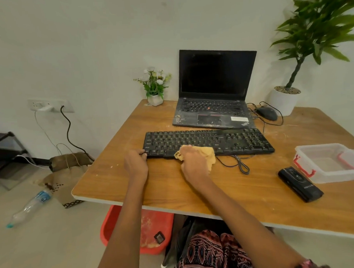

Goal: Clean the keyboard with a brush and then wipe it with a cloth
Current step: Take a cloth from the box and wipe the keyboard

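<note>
Two hands work at the near edge of the black keyboard (208, 141), which lies across the middle of the wooden surface (194, 185) just in front of an open laptop (212, 91). The left hand (135, 163) holds the keyboard's near left corner, fingers curled over its edge. The right hand (194, 163) has its grip bunched around a yellow cloth (208, 154), pressing it onto the bottom key rows and front edge, left of centre; part of the cloth spills out to the right of the hand onto the surface. The keyboard's cable (241, 164) loops on the surface just right of the cloth.

A mouse (266, 113) sits right of the laptop, with a white pot holding a tall plant (317, 30) behind it. A small flower pot (154, 86) stands left of the laptop. At the right edge are a clear container (323, 164) with red clips and, in front of it, a black oblong case (300, 183). Pale dust speckles the laptop's palm rest and the surface around it.

On the floor to the left lies a plastic bottle (29, 207) beside a brown paper bag (64, 179); a red tub (152, 230) sits under the surface.
</note>
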